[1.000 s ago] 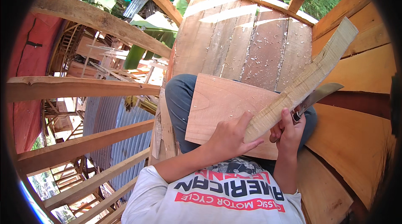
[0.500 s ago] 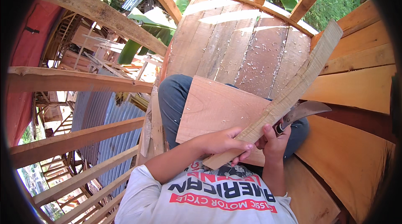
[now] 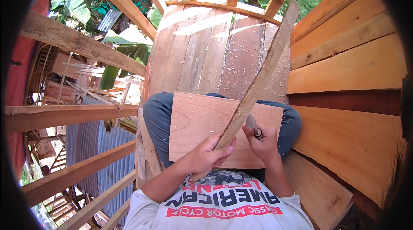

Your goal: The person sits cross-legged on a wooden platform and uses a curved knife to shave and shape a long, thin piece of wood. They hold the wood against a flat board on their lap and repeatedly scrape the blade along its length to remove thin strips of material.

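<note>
My left hand (image 3: 211,150) is wrapped round the lower part of a long, rough wooden strip (image 3: 263,75), which slants up and away to the right. The strip's near end reaches my shirt. In my right hand (image 3: 263,144), just right of the strip, is a knife (image 3: 251,122) with a metal ring at the handle. Its blade points up beside the strip; whether it touches the wood I cannot tell. Beneath both hands, a flat reddish wooden board (image 3: 198,118) lies across my crossed legs in blue trousers (image 3: 157,116).
Pale shavings lie over the plank floor (image 3: 208,58) ahead. Wooden wall boards (image 3: 344,75) rise on the right, and spaced wooden rails (image 3: 77,116) run along the left. Beyond them are corrugated metal sheets (image 3: 116,161) and stacked timber. Banana leaves (image 3: 129,43) show past the far rails.
The strip has swung more upright and turned its narrow edge up. My right hand has come away from it, and the knife blade has turned from pointing right to pointing up.
</note>
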`<state>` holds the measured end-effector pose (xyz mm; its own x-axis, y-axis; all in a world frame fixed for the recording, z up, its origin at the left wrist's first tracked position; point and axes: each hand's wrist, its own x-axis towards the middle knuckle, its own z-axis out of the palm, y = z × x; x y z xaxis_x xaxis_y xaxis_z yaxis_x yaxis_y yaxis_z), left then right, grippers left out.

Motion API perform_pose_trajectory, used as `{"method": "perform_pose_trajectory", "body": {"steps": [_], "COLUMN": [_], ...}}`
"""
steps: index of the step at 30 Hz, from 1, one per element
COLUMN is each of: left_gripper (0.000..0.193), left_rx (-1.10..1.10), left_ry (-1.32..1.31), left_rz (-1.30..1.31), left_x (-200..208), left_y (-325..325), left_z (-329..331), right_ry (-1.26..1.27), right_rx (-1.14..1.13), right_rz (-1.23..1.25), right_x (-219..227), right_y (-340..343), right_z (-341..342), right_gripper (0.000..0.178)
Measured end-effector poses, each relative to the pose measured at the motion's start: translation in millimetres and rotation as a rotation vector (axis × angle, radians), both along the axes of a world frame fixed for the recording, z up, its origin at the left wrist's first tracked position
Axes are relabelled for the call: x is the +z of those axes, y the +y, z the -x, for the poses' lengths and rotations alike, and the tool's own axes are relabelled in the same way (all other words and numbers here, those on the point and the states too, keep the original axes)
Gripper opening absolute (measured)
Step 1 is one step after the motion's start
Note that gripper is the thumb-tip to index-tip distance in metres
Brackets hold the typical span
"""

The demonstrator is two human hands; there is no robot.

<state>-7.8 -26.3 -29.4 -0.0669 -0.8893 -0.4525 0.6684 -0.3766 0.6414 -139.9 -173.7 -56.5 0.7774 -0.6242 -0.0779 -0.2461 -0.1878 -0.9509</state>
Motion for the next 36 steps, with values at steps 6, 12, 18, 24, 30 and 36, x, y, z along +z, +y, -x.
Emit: {"method": "perform_pose_trajectory", "body": {"steps": [6, 12, 18, 24, 30, 36], "left_gripper": [0.028, 0.038, 0.051, 0.047, 0.044, 0.04], "left_rx": [-0.051, -0.22, 0.019, -0.012, 0.157, 0.122], "left_ry": [0.39, 0.401, -0.653, -1.2, -1.085, -0.879], "left_rz": [0.063, 0.062, 0.063, -0.124, -0.048, -0.067], "left_x": [0, -8, -5, 28, 6, 6], "left_y": [7, 7, 14, 12, 11, 11], "left_z": [-4, -5, 0, 0, 9, 11], "right_ry": [-0.12, -0.235, -0.305, -0.288, -0.214, 0.081], "right_rx": [-0.024, -0.164, -0.245, -0.327, -0.062, -0.05], "right_rz": [-0.104, -0.74, -0.579, -0.538, -0.226, 0.383], "right_x": [-2, 26, 32, 28, 8, -10], "right_y": [9, 17, 15, 10, 1, -9], "right_z": [2, -17, -22, -20, 8, 32], "right_gripper": [0.017, 0.033, 0.018, 0.021, 0.051, 0.064]}}
